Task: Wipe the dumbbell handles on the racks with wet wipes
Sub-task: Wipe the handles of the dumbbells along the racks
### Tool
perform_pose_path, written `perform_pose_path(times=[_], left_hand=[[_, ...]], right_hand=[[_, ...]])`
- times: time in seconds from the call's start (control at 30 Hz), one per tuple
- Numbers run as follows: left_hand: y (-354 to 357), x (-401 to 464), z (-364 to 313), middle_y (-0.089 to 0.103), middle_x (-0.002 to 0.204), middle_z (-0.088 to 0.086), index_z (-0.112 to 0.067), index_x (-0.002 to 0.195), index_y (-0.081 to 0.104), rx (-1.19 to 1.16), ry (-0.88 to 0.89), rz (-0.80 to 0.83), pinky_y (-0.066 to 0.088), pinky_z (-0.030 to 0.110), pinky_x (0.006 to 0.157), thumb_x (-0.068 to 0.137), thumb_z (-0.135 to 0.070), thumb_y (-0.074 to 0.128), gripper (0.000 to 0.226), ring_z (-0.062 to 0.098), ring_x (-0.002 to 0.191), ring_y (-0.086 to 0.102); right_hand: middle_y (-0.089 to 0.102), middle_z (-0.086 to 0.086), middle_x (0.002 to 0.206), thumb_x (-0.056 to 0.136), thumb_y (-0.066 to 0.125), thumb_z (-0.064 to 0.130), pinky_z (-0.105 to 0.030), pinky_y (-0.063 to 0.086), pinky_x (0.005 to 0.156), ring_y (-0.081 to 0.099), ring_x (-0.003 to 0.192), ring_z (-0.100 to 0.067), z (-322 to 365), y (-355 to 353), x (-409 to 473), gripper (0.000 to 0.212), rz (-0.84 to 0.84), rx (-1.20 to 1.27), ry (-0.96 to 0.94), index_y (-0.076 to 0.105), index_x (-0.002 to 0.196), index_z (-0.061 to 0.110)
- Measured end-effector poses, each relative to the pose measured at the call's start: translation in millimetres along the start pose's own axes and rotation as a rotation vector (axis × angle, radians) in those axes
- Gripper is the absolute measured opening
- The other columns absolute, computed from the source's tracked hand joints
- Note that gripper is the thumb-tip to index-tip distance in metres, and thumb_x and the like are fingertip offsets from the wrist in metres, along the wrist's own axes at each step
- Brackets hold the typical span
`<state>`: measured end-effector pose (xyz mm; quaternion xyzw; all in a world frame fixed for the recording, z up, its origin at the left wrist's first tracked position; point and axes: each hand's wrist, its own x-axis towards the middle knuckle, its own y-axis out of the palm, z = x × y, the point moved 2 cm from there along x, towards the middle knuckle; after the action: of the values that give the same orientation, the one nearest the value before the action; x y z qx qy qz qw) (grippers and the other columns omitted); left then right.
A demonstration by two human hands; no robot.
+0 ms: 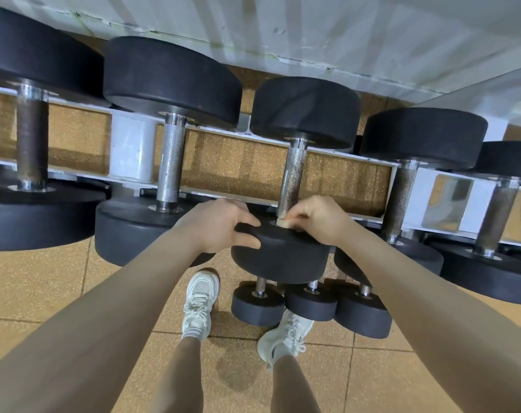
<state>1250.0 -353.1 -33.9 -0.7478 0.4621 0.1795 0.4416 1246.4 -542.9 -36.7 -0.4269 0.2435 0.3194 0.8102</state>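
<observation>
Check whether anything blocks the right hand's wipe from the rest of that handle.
Nothing visible does. The right hand pinches the wipe at the handle's near end, and the handle above it is bare. The left hand grips the near head.

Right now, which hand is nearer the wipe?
Right. The right hand pinches the wipe at the handle base; the left hand grips the weight head beside it.
</observation>
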Motion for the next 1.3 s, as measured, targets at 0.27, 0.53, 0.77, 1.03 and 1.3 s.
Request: perform_pose_path(times=[0.27,0.53,0.77,1.03,1.3], left_hand=[[1,4,2,0.053,0.126,-0.011,-0.031,0.125,0.056,-0.004,0.017,0.004,0.04,0.035,0.097,0.08,-0.051,0.06,0.05,0.013,0.114,0.05],[4,8,7,0.058,0.121,-0.011,-0.031,0.121,0.06,-0.039,0.033,-0.018,0.041,0.036,0.095,0.077,-0.05,0.063,0.048,0.012,0.11,0.053],[2,5,4,0.058,0.123,-0.012,-0.032,0.12,0.061,-0.043,0.011,-0.017,0.041,0.035,0.096,0.076,-0.05,0.064,0.048,0.011,0.112,0.053],[3,6,6,0.059,0.121,-0.014,-0.032,0.118,0.062,-0.083,0.007,-0.016,0.042,0.036,0.096,0.075,-0.049,0.066,0.047,0.012,0.108,0.056],[2,4,5,0.059,0.122,-0.012,-0.029,0.119,0.062,-0.075,-0.004,-0.007,0.042,0.037,0.096,0.075,-0.048,0.067,0.049,0.012,0.109,0.055]], right_hand=[[0.062,0.001,0.073,0.089,0.056,0.002,-0.023,0.05,0.069,0.059,0.068,-0.014,-10,-37,39,0.02,-0.77,1.216,0.512,0.058,0.073,0.013],[0.063,0.004,0.078,0.085,0.055,-0.008,-0.012,0.043,0.057,0.049,0.06,-0.004,-30,-25,47,0.02,-0.382,0.996,0.356,0.068,0.094,0.004],[0.065,-0.002,0.085,0.081,0.058,-0.009,-0.008,0.045,0.059,0.058,0.064,0.0,-34,2,14,0.019,-0.017,0.654,0.441,0.067,0.097,-0.002],[0.061,-0.003,0.082,0.092,0.053,0.004,-0.018,0.043,0.057,0.047,0.06,-0.006,-21,-23,44,0.02,-0.342,1.281,0.495,0.062,0.11,0.008],[0.067,-0.013,0.094,0.087,0.057,-0.002,-0.015,0.042,0.07,0.056,0.068,-0.001,-30,10,1,0.015,-0.097,0.58,0.415,0.069,0.094,-0.006]])
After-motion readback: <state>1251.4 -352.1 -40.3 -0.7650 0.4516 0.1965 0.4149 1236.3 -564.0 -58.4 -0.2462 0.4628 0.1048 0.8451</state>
